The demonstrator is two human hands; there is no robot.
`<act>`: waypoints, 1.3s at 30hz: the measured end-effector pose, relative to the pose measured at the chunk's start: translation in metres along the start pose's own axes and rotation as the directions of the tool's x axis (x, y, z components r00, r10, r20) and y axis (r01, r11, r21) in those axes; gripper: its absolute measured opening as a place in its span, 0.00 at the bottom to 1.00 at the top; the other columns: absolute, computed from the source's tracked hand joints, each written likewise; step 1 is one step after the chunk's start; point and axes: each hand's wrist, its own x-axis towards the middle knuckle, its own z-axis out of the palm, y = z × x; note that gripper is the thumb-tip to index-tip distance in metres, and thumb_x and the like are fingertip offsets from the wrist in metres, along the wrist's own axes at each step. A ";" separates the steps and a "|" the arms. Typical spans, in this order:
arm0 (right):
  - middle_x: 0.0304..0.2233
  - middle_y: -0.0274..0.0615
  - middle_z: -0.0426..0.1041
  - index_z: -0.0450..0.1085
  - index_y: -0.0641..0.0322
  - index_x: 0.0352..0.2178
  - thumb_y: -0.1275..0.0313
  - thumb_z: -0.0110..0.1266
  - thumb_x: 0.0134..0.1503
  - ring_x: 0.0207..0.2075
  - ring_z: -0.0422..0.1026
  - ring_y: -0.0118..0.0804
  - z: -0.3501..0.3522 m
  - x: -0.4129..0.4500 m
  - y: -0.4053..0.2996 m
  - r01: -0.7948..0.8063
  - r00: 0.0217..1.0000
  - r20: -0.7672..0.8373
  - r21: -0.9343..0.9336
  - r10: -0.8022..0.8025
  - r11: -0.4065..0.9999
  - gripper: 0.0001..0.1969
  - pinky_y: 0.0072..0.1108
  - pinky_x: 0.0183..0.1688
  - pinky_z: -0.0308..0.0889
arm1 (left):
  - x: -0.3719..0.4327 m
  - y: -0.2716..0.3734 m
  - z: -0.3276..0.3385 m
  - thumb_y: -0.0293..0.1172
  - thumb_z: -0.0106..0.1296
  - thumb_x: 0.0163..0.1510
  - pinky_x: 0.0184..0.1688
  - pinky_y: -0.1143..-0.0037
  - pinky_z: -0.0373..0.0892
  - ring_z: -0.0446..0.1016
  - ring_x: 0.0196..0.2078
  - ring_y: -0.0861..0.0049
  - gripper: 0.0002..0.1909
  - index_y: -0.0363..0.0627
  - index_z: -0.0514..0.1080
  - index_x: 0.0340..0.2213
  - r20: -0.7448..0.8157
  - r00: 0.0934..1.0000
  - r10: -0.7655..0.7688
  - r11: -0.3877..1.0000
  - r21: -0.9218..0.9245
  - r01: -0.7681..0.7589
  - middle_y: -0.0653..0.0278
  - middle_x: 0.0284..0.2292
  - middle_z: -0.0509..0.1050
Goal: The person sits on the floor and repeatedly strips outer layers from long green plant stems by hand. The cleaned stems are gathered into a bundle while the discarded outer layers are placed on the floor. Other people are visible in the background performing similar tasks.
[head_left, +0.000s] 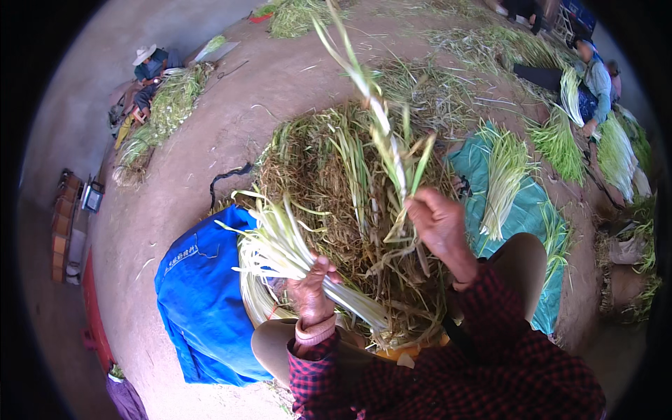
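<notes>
My left hand is closed around a bundle of pale, trimmed leafy stalks, whose white ends point down to the right, over my lap. My right hand grips the lower end of a long leafy stalk with dry, peeling leaves; its top reaches up and away, partly blurred. Between and beyond my hands lies a large heap of untrimmed stalks with brown, withered leaves. Below the left-hand bundle, more white stalks rest against a blue cloth, bound with a thin red tie.
On my right a green tarp carries a pile of pale stalks. One person handles stalks at the far right; another person in a hat sits far left beside a heap. A black strap lies on the floor.
</notes>
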 end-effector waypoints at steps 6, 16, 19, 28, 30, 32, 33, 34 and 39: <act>0.12 0.37 0.61 0.67 0.66 0.23 0.78 0.54 0.45 0.13 0.58 0.21 0.027 -0.077 0.045 -0.214 0.961 0.164 -0.061 0.222 0.975 0.03 0.17 0.14 0.53 | 0.004 -0.034 -0.001 0.19 0.52 0.44 0.16 0.82 0.66 0.68 0.16 0.79 0.09 0.43 0.66 0.29 0.044 0.999 0.007 0.995 0.096 -0.011 0.56 0.26 0.72; 0.13 0.36 0.61 0.66 0.67 0.23 0.77 0.53 0.46 0.14 0.59 0.20 0.030 -0.098 0.017 -0.335 0.909 0.254 -0.022 0.329 0.942 0.04 0.17 0.16 0.56 | 0.009 -0.060 0.006 0.14 0.52 0.40 0.16 0.84 0.65 0.68 0.16 0.81 0.10 0.39 0.66 0.27 -0.050 0.998 -0.038 0.987 0.154 0.046 0.64 0.21 0.70; 0.13 0.34 0.63 0.66 0.67 0.25 0.77 0.52 0.48 0.14 0.59 0.19 0.032 -0.106 0.019 -0.452 0.877 0.207 0.049 0.434 0.890 0.04 0.16 0.16 0.56 | 0.008 -0.063 0.006 0.14 0.52 0.40 0.16 0.82 0.64 0.67 0.15 0.78 0.12 0.42 0.65 0.27 -0.067 0.998 -0.015 0.984 0.177 0.027 0.56 0.23 0.73; 0.15 0.31 0.66 0.66 0.63 0.23 0.70 0.49 0.52 0.13 0.64 0.21 0.031 -0.110 0.038 -0.820 0.509 0.202 0.408 0.836 0.401 0.07 0.13 0.14 0.58 | -0.001 -0.057 0.016 0.13 0.53 0.37 0.15 0.80 0.63 0.67 0.14 0.75 0.15 0.40 0.64 0.29 -0.178 0.981 0.077 0.993 0.098 -0.060 0.59 0.19 0.70; 0.15 0.31 0.65 0.65 0.62 0.23 0.70 0.49 0.52 0.13 0.63 0.22 0.030 -0.114 0.049 -0.814 0.481 0.181 0.455 0.858 0.360 0.08 0.14 0.14 0.58 | 0.001 -0.053 0.014 0.12 0.52 0.37 0.15 0.80 0.64 0.66 0.14 0.75 0.15 0.41 0.64 0.29 -0.176 0.978 0.107 0.994 0.055 -0.099 0.60 0.19 0.69; 0.14 0.31 0.65 0.64 0.62 0.23 0.69 0.49 0.52 0.13 0.62 0.22 0.026 -0.119 0.063 -0.809 0.474 0.143 0.460 0.869 0.366 0.08 0.14 0.14 0.58 | 0.002 -0.048 0.014 0.12 0.52 0.37 0.15 0.80 0.64 0.67 0.14 0.75 0.15 0.41 0.64 0.29 -0.185 0.972 0.145 0.989 0.062 -0.136 0.61 0.19 0.69; 0.15 0.32 0.65 0.64 0.61 0.23 0.69 0.48 0.52 0.13 0.61 0.22 0.024 -0.120 0.068 -0.809 0.481 0.119 0.441 0.869 0.388 0.08 0.14 0.15 0.58 | 0.002 -0.045 0.013 0.12 0.52 0.37 0.15 0.80 0.64 0.67 0.14 0.75 0.15 0.42 0.64 0.29 -0.193 0.967 0.165 0.986 0.067 -0.155 0.61 0.19 0.69; 0.15 0.32 0.65 0.64 0.60 0.24 0.68 0.48 0.53 0.13 0.61 0.22 0.021 -0.121 0.073 -0.810 0.488 0.095 0.420 0.868 0.409 0.08 0.15 0.15 0.58 | 0.004 -0.044 0.008 0.11 0.52 0.38 0.15 0.80 0.64 0.66 0.15 0.75 0.15 0.42 0.64 0.28 -0.219 0.966 0.140 0.990 0.044 -0.133 0.63 0.19 0.68; 0.19 0.37 0.69 0.65 0.63 0.24 0.70 0.46 0.54 0.16 0.63 0.24 -0.011 -0.119 0.107 -0.852 0.415 -0.021 0.341 0.909 0.397 0.08 0.17 0.16 0.59 | 0.003 -0.021 0.013 0.11 0.52 0.37 0.16 0.80 0.66 0.66 0.16 0.76 0.16 0.42 0.64 0.29 -0.223 0.957 0.184 0.983 0.035 -0.181 0.65 0.21 0.67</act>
